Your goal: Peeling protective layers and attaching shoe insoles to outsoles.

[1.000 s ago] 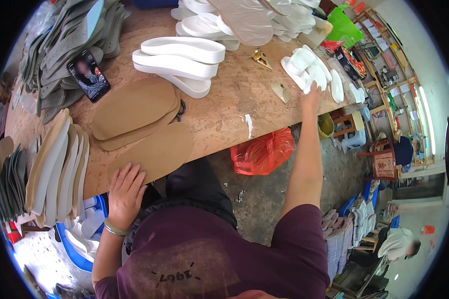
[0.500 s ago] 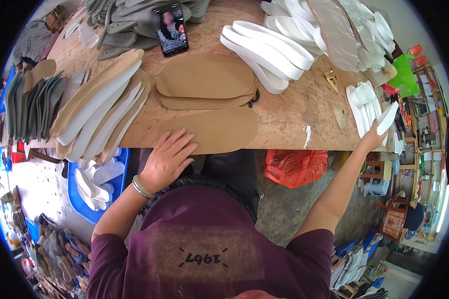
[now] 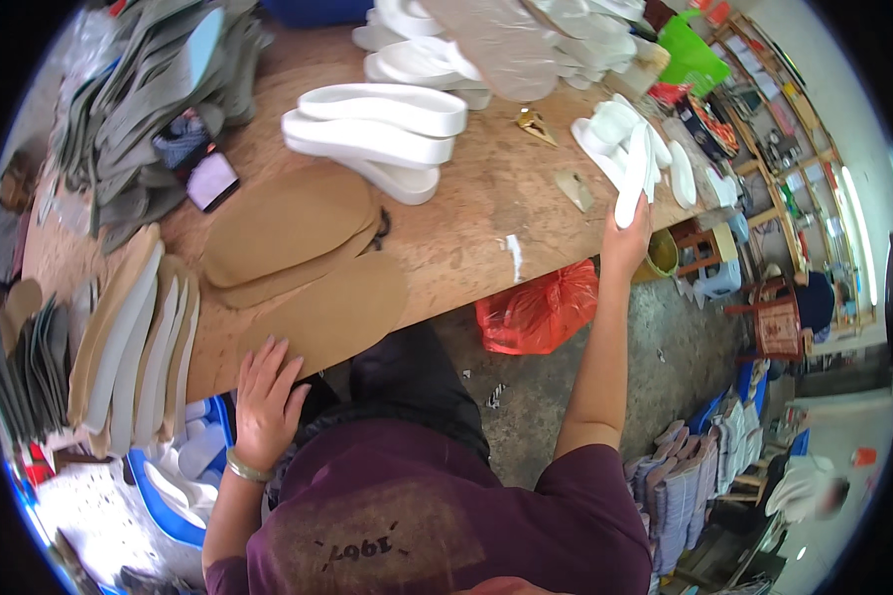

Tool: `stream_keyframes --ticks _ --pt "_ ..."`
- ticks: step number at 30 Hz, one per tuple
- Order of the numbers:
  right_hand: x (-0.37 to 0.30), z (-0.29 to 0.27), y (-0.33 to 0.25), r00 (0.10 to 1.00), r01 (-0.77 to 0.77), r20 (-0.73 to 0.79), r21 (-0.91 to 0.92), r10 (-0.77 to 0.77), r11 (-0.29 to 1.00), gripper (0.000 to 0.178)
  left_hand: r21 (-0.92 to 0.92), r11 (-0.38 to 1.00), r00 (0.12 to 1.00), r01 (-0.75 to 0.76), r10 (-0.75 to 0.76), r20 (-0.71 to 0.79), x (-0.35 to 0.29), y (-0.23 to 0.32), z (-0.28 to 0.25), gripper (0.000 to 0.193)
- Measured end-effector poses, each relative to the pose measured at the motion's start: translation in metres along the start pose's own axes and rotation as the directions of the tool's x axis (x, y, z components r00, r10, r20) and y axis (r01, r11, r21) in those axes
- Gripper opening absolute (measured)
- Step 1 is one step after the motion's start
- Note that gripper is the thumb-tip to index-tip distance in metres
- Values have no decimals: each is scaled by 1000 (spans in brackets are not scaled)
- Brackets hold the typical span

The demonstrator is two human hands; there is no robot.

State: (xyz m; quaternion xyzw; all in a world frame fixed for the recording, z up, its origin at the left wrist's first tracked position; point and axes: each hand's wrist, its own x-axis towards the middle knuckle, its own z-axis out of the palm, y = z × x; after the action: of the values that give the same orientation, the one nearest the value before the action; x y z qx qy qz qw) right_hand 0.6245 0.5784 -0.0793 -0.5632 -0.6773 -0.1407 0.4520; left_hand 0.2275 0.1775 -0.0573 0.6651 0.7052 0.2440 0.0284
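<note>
My left hand (image 3: 268, 402) lies on the near edge of a tan insole (image 3: 337, 307), its fingers outstretched and a bracelet at the wrist. The insole reaches slightly over the table's front edge. At arm's length, my right hand (image 3: 627, 241) grips the near end of a narrow white sole piece (image 3: 633, 188), tilted up beside a small pile of white sole pieces (image 3: 597, 149). Just right of that pile lies a separate white piece (image 3: 682, 175). Beyond my left hand is a stack of tan insoles (image 3: 288, 223), and past it are thick white soles (image 3: 382, 111).
Grey insoles (image 3: 144, 129) heap at the far left beside a phone (image 3: 211, 180). Tan and white insoles (image 3: 134, 347) stand in a row at the left edge. Below the table are a red plastic bag (image 3: 536, 312) and a blue bin (image 3: 174, 511) of white pieces.
The view has turned, shifting the table leftward. My right hand now grips a white piece nearer the pile, and a separate white piece shows at the pile's right. My left hand stays on the insole.
</note>
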Motion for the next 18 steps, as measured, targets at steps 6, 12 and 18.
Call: stream_keyframes --ticks 6,12,18 --pt "47 18 58 988 -69 113 -300 107 951 64 -36 989 990 -140 141 17 45 34 14 40" --pt "73 51 62 960 -7 248 -436 128 900 66 0 987 985 -158 158 64 77 41 32 42" --pt "106 47 104 976 -209 60 19 207 978 52 71 992 991 -107 100 93 80 37 40 51"
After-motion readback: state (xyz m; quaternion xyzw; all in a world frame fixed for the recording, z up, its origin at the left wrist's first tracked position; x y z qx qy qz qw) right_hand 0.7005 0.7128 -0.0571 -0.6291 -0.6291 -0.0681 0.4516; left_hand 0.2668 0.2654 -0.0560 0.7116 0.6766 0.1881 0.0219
